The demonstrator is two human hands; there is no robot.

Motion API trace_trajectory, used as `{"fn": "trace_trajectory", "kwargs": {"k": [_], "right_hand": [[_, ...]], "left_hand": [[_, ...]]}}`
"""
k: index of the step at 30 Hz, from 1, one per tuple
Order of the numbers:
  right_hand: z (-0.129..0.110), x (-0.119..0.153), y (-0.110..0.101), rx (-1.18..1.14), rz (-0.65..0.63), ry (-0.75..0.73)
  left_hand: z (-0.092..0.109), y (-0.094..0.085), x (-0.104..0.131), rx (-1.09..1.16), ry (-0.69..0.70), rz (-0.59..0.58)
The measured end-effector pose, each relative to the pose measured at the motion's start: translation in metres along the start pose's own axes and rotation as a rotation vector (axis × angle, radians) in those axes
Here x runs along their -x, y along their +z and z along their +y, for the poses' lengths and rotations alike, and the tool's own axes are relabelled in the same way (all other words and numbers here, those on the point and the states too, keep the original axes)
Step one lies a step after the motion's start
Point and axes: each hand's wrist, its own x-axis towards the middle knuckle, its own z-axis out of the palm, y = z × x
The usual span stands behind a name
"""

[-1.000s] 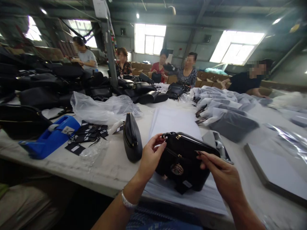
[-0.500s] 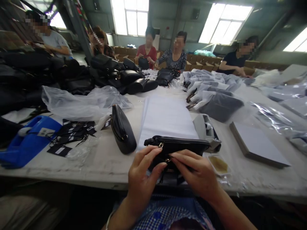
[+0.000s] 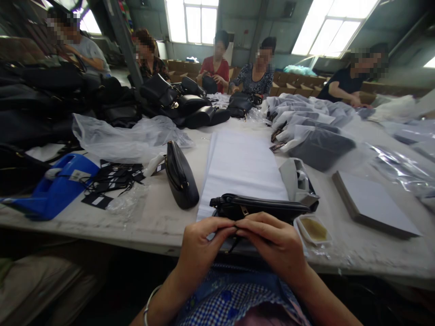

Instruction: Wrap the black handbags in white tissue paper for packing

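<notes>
A small black handbag with a gold zipper pull lies at the table's front edge, on the near end of the white sheets. My left hand and my right hand are just in front of it, fingertips pinched together and meeting. What they pinch is small, dark and mostly hidden; a thin black cord hangs below the fingers. A second black handbag stands to the left of the sheets.
To the left are a blue tape dispenser, black tags and piled black bags. On the right sit a grey dispenser, a dish of yellowish stuff, grey boards and wrapped bags. Several people work across the table.
My fingertips have come together from slightly apart and moved off the bag's gold fittings to just in front of it. The view has shifted a little.
</notes>
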Motion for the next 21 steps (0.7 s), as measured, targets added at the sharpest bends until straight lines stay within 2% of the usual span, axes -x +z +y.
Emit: {"fn": "trace_trajectory", "kwargs": {"k": [6, 8, 12, 13, 16, 21], "right_hand": [[-0.001, -0.004, 0.001, 0.094, -0.055, -0.075], [-0.001, -0.005, 0.004, 0.147, -0.024, -0.089], [0.0, -0.009, 0.013, 0.217, 0.067, -0.077], [0.002, -0.01, 0.016, 0.228, 0.082, -0.078], [0.008, -0.016, 0.022, 0.251, 0.104, -0.075], [0.019, -0.031, 0.032, 0.358, 0.16, -0.101]], "left_hand": [[-0.002, -0.006, 0.005, 0.243, -0.236, -0.107], [-0.01, -0.008, 0.005, 0.275, -0.262, -0.036], [-0.032, -0.006, -0.005, 0.333, -0.248, 0.285], [-0.037, -0.004, -0.011, 0.387, -0.234, 0.307], [-0.042, 0.005, -0.028, 0.55, -0.198, 0.236], [-0.039, 0.018, -0.046, 0.625, -0.173, 0.233]]}}
